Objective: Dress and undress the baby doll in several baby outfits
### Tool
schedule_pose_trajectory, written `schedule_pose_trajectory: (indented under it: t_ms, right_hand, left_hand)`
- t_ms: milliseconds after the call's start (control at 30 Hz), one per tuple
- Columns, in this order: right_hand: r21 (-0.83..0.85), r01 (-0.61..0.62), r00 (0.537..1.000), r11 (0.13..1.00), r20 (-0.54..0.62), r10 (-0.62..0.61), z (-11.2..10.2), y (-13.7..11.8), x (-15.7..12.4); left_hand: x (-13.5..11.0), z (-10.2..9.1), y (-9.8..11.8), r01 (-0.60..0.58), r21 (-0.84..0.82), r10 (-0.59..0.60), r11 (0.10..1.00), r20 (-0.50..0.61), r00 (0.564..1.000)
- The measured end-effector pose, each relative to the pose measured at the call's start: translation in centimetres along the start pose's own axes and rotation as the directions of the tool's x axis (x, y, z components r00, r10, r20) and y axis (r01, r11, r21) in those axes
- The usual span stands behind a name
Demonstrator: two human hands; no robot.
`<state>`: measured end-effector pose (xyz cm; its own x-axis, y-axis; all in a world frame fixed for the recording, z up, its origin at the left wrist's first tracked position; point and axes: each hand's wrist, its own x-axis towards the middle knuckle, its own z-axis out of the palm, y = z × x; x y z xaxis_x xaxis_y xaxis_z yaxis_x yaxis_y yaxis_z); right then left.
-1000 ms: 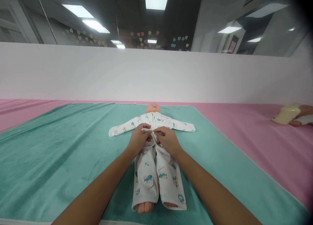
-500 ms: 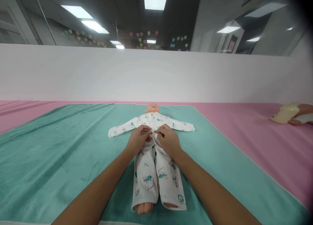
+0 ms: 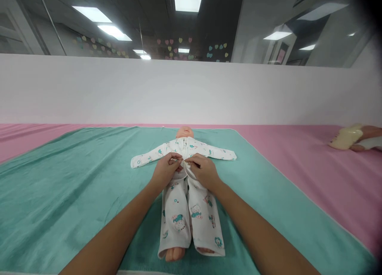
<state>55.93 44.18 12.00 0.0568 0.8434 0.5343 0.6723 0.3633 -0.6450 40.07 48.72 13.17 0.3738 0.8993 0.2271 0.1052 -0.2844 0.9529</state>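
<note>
A baby doll (image 3: 185, 132) lies on its back on a teal blanket (image 3: 74, 187), arms spread, dressed in a white printed sleepsuit (image 3: 191, 211). Its bare feet stick out at the near end. My left hand (image 3: 165, 171) and my right hand (image 3: 203, 171) meet at the doll's belly. Both pinch the front edges of the sleepsuit together at the middle, fingers closed on the cloth.
The teal blanket lies over a pink sheet (image 3: 313, 163) that runs along a white wall (image 3: 191, 92). At the far right edge, another doll or person's limb lies with a cream-coloured object (image 3: 346, 137).
Both hands stay at the doll's belly, fingers shifting slightly on the sleepsuit front. The view has drifted a little; the doll has not moved.
</note>
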Motion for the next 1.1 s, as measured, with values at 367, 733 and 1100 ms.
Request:
schedule_pose_trajectory:
  t_ms: [367, 733, 1100]
  right_hand:
    - [0.014, -0.013, 1.000, 1.000, -0.027, 0.013, -0.2, 0.1, 0.0]
    - [0.105, 0.006, 0.995, 0.994, -0.095, 0.004, -0.6, 0.7, 0.4]
    - [-0.459, -0.081, 0.982, 0.885, 0.117, 0.151, 1.0, 1.1, 7.1]
  left_hand:
    - [0.3, -0.4, -0.6, -0.017, -0.259, 0.025, 0.966, 0.028, 0.999]
    - [2.1, 0.3, 0.7, 0.085, -0.032, -0.089, 0.996, -0.159, 0.983]
    - [7.2, -1.7, 3.1, 0.126, 0.261, -0.196, 0.957, 0.265, 0.944]
